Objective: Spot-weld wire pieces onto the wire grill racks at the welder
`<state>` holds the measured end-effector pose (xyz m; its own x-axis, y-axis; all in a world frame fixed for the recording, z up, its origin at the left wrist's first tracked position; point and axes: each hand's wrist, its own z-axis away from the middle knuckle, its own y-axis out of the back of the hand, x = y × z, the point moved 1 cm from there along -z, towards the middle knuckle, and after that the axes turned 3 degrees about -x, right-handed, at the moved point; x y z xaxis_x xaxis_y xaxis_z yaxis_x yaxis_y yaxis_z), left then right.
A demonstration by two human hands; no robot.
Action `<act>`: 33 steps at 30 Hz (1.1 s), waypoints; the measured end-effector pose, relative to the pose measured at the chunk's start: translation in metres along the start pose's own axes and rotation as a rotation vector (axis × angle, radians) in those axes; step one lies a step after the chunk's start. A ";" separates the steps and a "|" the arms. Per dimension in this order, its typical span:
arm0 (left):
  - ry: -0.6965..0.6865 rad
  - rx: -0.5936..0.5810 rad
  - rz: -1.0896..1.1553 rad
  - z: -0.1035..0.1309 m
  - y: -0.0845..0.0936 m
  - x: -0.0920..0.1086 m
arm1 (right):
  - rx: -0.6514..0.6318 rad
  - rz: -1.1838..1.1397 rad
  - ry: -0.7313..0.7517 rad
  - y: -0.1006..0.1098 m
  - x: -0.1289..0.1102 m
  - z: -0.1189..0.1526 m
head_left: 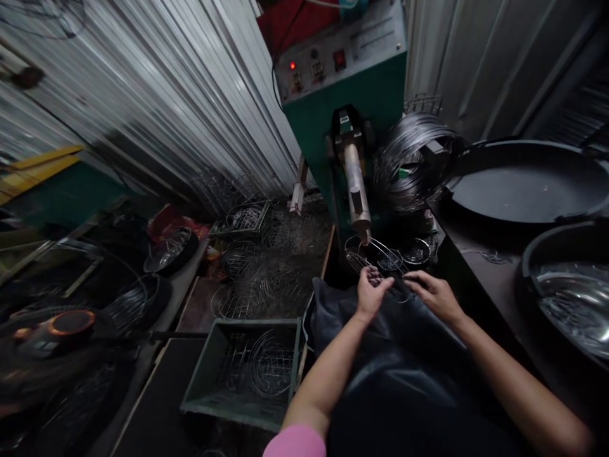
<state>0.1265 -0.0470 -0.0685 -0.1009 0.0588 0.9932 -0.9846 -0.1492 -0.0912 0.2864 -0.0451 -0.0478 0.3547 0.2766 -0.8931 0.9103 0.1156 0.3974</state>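
Note:
In front of the machine, my left hand [372, 293] is closed on the left side of a round wire rack [360, 259]. Fingers of my right hand [431, 291] pinch at the rack's right edge; whether they also hold a small loose wire is too dark to make out. The rack is tilted, and its far side lies right under the tip of the machine's metal arm [358, 190]. That arm sticks out from a green machine [316, 130] with a red lamp lit on its panel. Below the hands, a dark apron [394, 374] covers my lap.
Left of my lap stands a green crate [242, 409] holding wire racks. Behind it, more wire racks [266, 279] lie piled. A coil of wire [419, 165] hangs beside the machine. On the right are a large black pan [528, 184] and a basin [537, 266] with small metal pieces.

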 end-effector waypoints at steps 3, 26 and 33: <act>0.046 -0.004 0.060 -0.008 0.004 0.012 | -0.129 -0.018 -0.046 0.005 -0.021 -0.020; -0.071 0.121 0.245 -0.021 0.019 0.004 | -0.018 0.486 0.173 -0.034 -0.020 -0.047; 0.073 0.166 0.264 -0.020 0.017 0.001 | 0.105 0.863 0.245 -0.044 -0.025 -0.050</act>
<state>0.1070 -0.0293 -0.0706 -0.3655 0.0659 0.9285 -0.8868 -0.3278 -0.3258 0.2264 -0.0099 -0.0325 0.8790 0.4239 -0.2185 0.3678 -0.3107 0.8765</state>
